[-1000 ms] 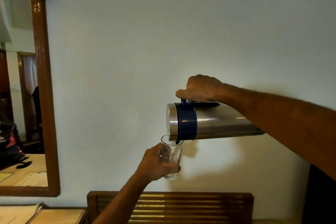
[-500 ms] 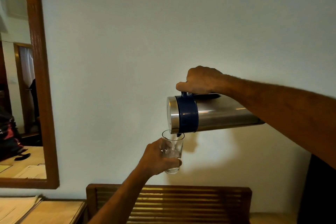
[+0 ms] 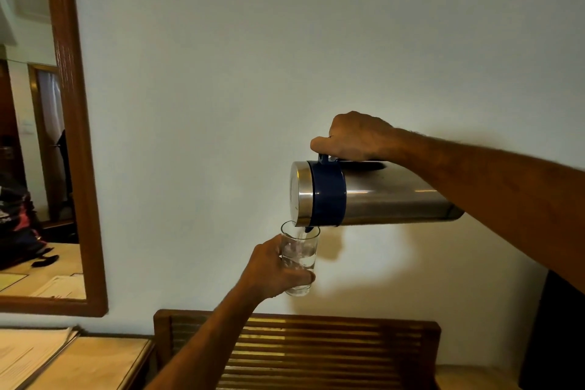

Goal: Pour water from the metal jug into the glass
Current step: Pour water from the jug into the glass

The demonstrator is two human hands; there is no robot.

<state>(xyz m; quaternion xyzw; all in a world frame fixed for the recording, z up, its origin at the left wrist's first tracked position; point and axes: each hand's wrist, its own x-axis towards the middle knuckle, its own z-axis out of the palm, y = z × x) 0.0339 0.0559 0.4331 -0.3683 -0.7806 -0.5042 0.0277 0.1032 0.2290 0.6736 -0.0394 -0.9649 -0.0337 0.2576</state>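
A steel jug [image 3: 392, 196] with a dark blue collar and lid lies tipped on its side in the air, spout down and to the left. My right hand [image 3: 354, 138] grips its handle from above. Directly under the spout is a clear glass [image 3: 299, 258], held upright by my left hand [image 3: 272, 269], whose fingers wrap its lower half. A thin stream of water runs from the spout into the glass, which holds water up to about the middle. Both are in front of a pale wall.
A wooden slatted chair back [image 3: 316, 348] stands below the hands. A wood-framed mirror [image 3: 79, 168] hangs on the wall at left. A wooden tabletop [image 3: 91, 361] with papers [image 3: 25, 355] sits at the lower left. A dark object [image 3: 557, 332] is at the right edge.
The jug stays tipped over the glass and water has collected in the glass. Both hands sit slightly higher in the picture as the view has shifted.
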